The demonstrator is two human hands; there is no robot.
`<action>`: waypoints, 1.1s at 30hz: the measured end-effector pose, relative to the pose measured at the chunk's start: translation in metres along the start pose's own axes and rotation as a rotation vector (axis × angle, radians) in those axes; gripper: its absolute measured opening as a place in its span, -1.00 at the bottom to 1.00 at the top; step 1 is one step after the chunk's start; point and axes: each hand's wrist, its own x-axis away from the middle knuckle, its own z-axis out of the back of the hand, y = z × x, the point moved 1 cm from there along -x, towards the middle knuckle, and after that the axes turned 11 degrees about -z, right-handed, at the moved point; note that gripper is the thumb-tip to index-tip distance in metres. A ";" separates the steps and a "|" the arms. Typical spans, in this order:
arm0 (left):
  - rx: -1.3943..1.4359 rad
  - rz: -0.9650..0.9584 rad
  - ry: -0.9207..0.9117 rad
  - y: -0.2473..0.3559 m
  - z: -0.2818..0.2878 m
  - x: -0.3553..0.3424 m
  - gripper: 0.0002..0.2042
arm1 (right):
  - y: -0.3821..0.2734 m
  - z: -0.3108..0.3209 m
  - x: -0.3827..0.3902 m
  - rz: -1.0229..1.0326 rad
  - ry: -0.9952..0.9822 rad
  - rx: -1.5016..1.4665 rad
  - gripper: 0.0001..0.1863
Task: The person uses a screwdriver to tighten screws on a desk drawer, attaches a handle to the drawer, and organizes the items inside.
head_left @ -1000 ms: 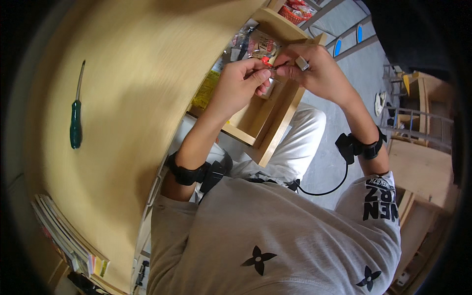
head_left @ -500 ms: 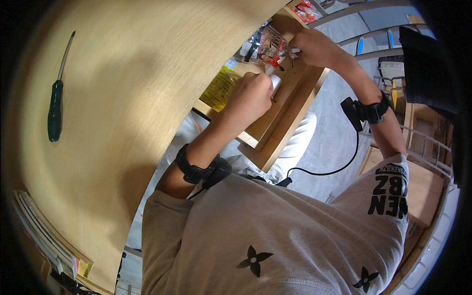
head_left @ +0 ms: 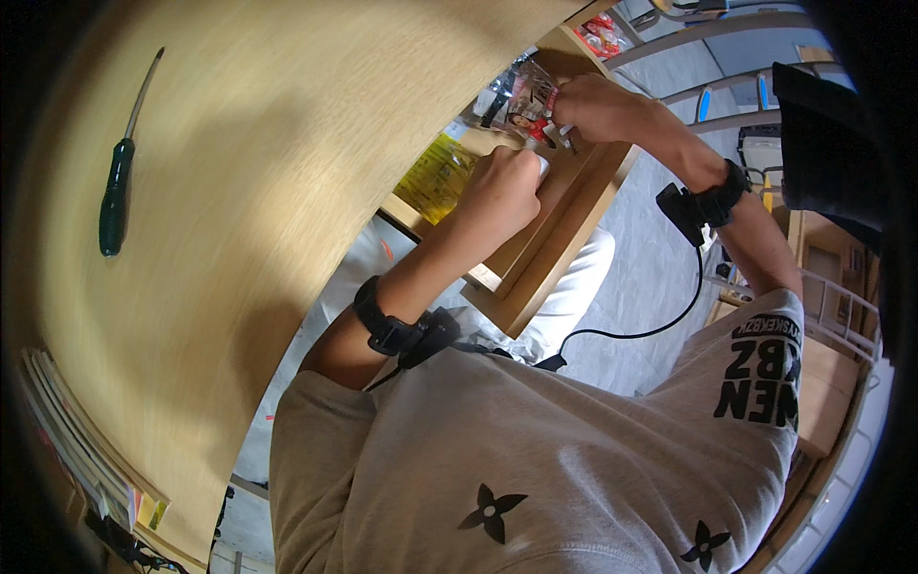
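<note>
Both my hands are inside an open wooden drawer (head_left: 566,251). My left hand (head_left: 504,187) is closed round a white object (head_left: 544,165), mostly hidden by the fingers. A little farther off and to the right, my right hand (head_left: 598,107) is bent down with its fingers pinched together. A small pale piece (head_left: 566,131) shows at its fingertips, too small to name. Beside the hands lie a clear printed plastic packet (head_left: 524,110) and a yellow transparent packet (head_left: 435,179).
A dark green screwdriver (head_left: 114,196) lies on the wooden desk (head_left: 239,191) at the left. Papers or thin books (head_left: 91,450) are stacked at its near left edge. Red packets (head_left: 600,36) are beyond the drawer. Metal rails (head_left: 717,35) run at the far right.
My right hand has shifted left and nearer, toward my left hand. My left hand has moved slightly right, and less of the white object shows. The view has tilted a little.
</note>
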 end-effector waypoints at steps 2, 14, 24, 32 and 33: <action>0.019 -0.024 -0.010 -0.003 -0.001 0.003 -0.96 | -0.003 0.004 -0.003 -0.021 -0.035 0.089 -0.87; -0.011 0.025 -0.093 0.006 0.001 0.006 -0.90 | 0.008 0.015 0.002 0.026 0.080 -0.108 -0.75; 0.048 0.104 -0.224 0.012 0.000 0.005 -0.87 | -0.002 0.014 -0.023 0.035 -0.194 -0.557 -0.81; -0.015 0.043 -0.189 -0.001 -0.016 0.010 -0.86 | 0.010 0.018 -0.007 -0.122 -0.096 -0.195 -0.78; -0.061 0.033 -0.190 -0.002 -0.017 0.010 -0.85 | 0.011 0.014 -0.008 -0.054 0.022 -0.073 -0.77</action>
